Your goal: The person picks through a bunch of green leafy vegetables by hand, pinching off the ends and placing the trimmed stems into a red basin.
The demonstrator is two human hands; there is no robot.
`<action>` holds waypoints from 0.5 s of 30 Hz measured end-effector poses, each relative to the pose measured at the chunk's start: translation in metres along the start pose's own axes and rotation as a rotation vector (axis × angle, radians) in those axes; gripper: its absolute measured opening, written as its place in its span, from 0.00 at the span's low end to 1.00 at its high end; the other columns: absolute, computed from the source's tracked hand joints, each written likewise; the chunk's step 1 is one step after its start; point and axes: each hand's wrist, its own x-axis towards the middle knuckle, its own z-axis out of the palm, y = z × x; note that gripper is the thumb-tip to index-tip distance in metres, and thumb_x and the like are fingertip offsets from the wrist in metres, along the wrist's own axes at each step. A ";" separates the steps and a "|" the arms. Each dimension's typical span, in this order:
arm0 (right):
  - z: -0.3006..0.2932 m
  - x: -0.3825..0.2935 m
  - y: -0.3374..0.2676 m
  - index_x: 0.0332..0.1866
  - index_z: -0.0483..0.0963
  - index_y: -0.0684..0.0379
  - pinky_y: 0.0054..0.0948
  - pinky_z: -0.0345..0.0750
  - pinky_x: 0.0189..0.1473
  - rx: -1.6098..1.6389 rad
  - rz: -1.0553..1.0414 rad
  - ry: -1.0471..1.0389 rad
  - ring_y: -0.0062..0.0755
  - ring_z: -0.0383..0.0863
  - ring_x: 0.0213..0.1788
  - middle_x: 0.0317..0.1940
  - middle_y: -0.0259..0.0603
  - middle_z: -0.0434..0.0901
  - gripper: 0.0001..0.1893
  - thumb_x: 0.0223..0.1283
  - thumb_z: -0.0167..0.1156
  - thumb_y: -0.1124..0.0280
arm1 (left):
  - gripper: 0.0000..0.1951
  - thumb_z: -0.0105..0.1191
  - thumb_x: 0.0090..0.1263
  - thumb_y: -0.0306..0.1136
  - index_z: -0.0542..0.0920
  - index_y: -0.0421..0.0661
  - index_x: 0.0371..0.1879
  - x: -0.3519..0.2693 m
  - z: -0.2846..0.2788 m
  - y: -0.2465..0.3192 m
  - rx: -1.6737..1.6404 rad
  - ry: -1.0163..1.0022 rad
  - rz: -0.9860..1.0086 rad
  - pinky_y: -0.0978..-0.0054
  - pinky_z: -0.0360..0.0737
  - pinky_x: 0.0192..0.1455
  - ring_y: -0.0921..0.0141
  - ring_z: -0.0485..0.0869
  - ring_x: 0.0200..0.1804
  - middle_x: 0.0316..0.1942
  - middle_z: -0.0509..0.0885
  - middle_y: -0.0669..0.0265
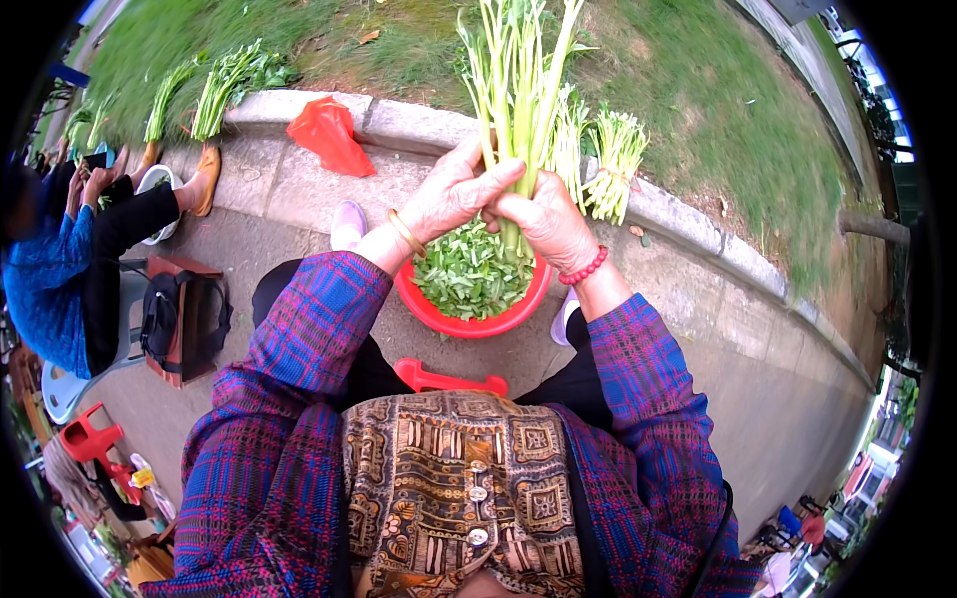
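Observation:
A bunch of long pale-green leafy vegetable stalks (516, 90) stands nearly upright between my hands, above a red plastic basin (478, 329). My left hand (456, 187), with a gold-coloured bangle at the wrist, is closed around the left side of the stalks. On the right, my right hand (549, 224), wearing a red bead bracelet, grips their lower ends. Cut green leaf pieces (471, 276) fill the basin beneath. Behind my right hand, two more stalk bunches lean on the kerb, the farther one a tied bundle (617, 161).
A red plastic bag (333, 134) lies by the stone kerb (673, 209). Part of a red plastic stool (448, 380) shows between my legs. At left, a person in blue (52, 276) sits beside a black bag (161, 314) and a white bucket (158, 179); further bunches lie on the grass.

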 end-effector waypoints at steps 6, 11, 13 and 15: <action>-0.024 0.009 0.002 0.34 0.77 0.63 0.22 0.75 0.27 -0.211 0.010 0.121 0.19 0.77 0.23 0.23 0.33 0.79 0.06 0.54 0.60 0.72 | 0.12 0.58 0.71 0.35 0.80 0.41 0.46 0.015 -0.038 0.001 0.361 0.500 0.268 0.81 0.77 0.42 0.81 0.77 0.36 0.38 0.80 0.73; -0.042 0.011 0.019 0.31 0.76 0.64 0.32 0.75 0.30 -0.537 -0.115 0.149 0.28 0.78 0.24 0.21 0.37 0.78 0.08 0.51 0.59 0.69 | 0.14 0.63 0.61 0.27 0.81 0.45 0.47 0.009 -0.039 0.024 0.804 0.650 0.575 0.77 0.78 0.41 0.73 0.79 0.39 0.41 0.79 0.66; -0.038 0.010 0.018 0.31 0.76 0.64 0.33 0.75 0.31 -0.635 -0.115 0.176 0.30 0.78 0.25 0.20 0.39 0.76 0.09 0.49 0.59 0.68 | 0.17 0.64 0.59 0.26 0.81 0.47 0.48 0.006 -0.039 0.032 0.941 0.659 0.645 0.75 0.79 0.43 0.69 0.80 0.41 0.43 0.79 0.64; -0.034 0.010 0.017 0.32 0.75 0.65 0.35 0.75 0.31 -0.663 -0.071 0.169 0.34 0.78 0.24 0.19 0.43 0.76 0.10 0.48 0.59 0.68 | 0.18 0.64 0.58 0.26 0.81 0.48 0.50 0.004 -0.040 0.036 1.070 0.653 0.725 0.72 0.79 0.44 0.65 0.80 0.43 0.45 0.78 0.61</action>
